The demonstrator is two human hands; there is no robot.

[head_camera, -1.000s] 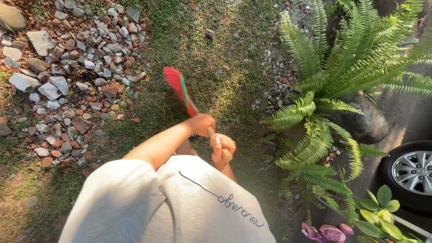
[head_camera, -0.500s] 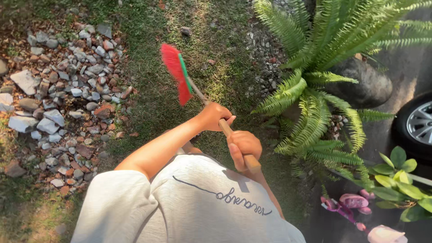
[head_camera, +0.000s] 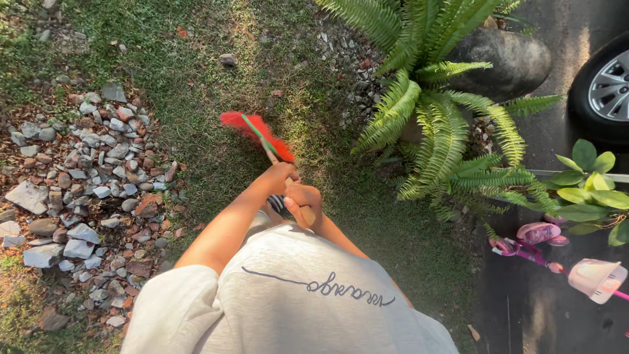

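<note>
A broom with a red bristle head (head_camera: 252,131) and a wooden handle rests its bristles on the grass ahead of me. My left hand (head_camera: 278,177) grips the handle lower down, nearer the bristles. My right hand (head_camera: 303,202) grips the handle's upper end, close to my white shirt. The handle runs from my hands up and left to the red head.
A pile of grey and reddish stones (head_camera: 85,190) lies on the left. A large fern (head_camera: 439,118) and a dark boulder (head_camera: 504,62) stand on the right. Beyond them are a car wheel (head_camera: 606,85), a pink toy (head_camera: 557,252) and dark pavement.
The red broom head has swung from upright ahead of me to lower and leftward across the grass. My view has shifted right, showing more pavement and the pink toy.
</note>
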